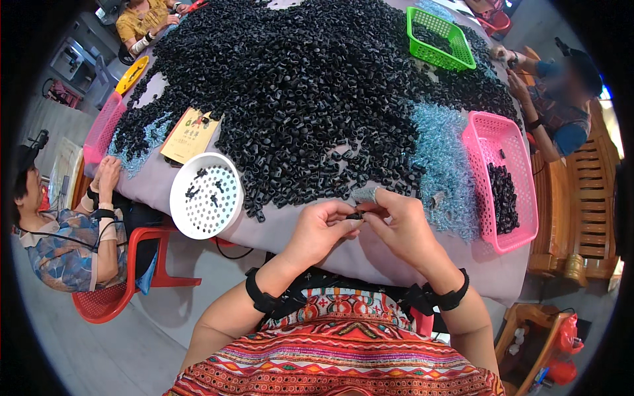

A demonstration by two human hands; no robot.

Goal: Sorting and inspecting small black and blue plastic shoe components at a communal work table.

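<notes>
Both hands meet at the table's near edge, in front of a large heap of small black plastic caps [317,99]. My left hand [316,232] pinches a small black plastic part [357,216] between thumb and fingertips. From the other side, the fingertips of my right hand [404,228] close on the same part, which they mostly cover. Something pale grey [365,195] shows at my right index finger; I cannot tell what it is. Right of that hand lies a spread of small clear bluish pieces [446,175]. Left of my hands, a white perforated colander [239,201] holds a few black parts.
A pink basket [517,243] with black parts stands at the right, a green basket [439,61] at the far right. A yellow booklet [188,144] lies behind the colander. Co-workers sit at the left [72,244], far left [142,23] and right [561,99]. A red chair [135,264] stands left.
</notes>
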